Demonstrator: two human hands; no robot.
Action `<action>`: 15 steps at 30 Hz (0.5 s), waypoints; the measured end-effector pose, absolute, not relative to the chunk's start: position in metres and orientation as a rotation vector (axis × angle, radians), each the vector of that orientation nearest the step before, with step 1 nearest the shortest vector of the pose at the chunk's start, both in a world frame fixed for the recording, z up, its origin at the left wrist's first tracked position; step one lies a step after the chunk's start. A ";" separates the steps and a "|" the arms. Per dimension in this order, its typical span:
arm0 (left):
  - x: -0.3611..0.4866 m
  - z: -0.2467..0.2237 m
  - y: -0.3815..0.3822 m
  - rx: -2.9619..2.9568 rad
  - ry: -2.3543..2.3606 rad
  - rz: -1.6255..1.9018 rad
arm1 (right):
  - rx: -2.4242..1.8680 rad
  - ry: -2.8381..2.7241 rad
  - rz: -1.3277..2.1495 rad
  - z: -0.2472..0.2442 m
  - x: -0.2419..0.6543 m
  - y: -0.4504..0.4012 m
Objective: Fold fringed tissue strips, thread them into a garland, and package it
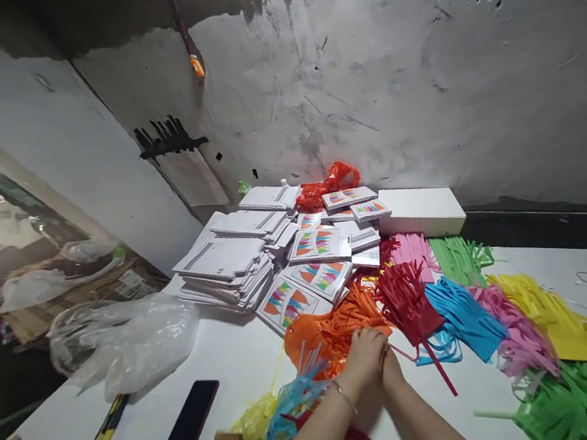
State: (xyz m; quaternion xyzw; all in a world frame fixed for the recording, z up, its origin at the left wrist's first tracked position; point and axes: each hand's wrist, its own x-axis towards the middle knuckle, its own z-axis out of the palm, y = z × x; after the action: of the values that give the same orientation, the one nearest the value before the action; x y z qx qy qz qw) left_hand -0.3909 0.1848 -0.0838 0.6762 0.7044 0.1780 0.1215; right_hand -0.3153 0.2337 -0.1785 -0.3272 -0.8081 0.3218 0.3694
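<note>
Orange fringe (303, 336) lies on the desk (234, 348); left hand (364, 355) and right hand (390, 366) meet at its near edge — apparently steadying it. Whether either grip pinches strands cannot be determined.

The bag (134, 343) is thin, crinkled, translucent plastic; the phone (185, 433) has smooth, glossy black glass. The fringes (468, 313) look like matt paper, the box (421, 210) smooth white card, the wall (362, 83) rough, patchy plaster.
</note>
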 end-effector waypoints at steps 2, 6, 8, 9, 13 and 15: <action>-0.423 -0.095 0.204 1.912 2.177 0.479 | -0.796 -2.142 0.801 -0.191 -0.309 0.234; -0.484 -0.108 0.197 1.848 2.295 0.460 | -0.784 -2.226 0.755 -0.205 -0.284 0.238; -0.493 -0.108 0.183 1.840 2.310 0.476 | -0.827 -2.235 0.723 -0.207 -0.279 0.241; -0.490 -0.108 0.177 1.835 2.326 0.496 | -0.858 -2.234 0.703 -0.207 -0.280 0.241; -0.458 -0.109 0.162 1.980 2.222 0.635 | -0.986 -2.223 0.617 -0.201 -0.298 0.235; -0.443 -0.113 0.160 2.078 2.066 0.655 | -1.025 -2.222 0.591 -0.196 -0.306 0.230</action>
State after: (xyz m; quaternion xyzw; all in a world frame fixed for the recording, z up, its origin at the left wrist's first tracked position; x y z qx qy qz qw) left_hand -0.4433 0.1596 -0.1131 0.6905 0.6864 0.2176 0.0695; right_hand -0.3056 0.2298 -0.1964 -0.3874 -0.8400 0.2235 0.3071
